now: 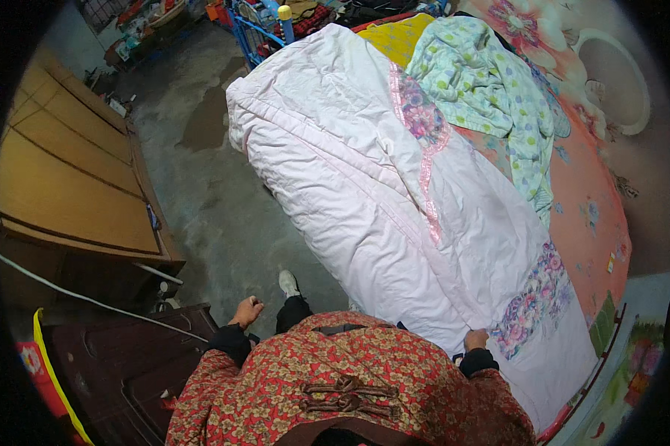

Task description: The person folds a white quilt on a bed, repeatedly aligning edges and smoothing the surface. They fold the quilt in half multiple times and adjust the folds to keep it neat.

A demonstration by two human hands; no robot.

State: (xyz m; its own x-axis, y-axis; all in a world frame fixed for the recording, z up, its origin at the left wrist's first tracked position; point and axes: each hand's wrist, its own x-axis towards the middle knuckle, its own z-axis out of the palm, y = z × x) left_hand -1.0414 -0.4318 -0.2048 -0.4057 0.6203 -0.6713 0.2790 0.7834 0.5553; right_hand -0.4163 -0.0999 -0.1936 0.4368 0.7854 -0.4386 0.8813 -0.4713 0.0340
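Observation:
A pale pink quilt (350, 193) with floral panels and a pink ribbon trim lies folded lengthwise along the bed, its thick folded side towards the floor. My right hand (476, 340) is closed on the quilt's top layer close to my body, beside a purple flower panel. Away from the bed, my left hand (248, 311) hangs over the floor with its fingers curled in, and I see nothing in it.
A white and green dotted cloth (469, 82) lies rumpled on the orange flowered bed sheet (584, 201), by a yellow cloth (398, 37). At left stand a wooden cabinet (67, 163) and a dark brown panel (119, 364). Blue metal bed rails (249, 33) rise at the far end.

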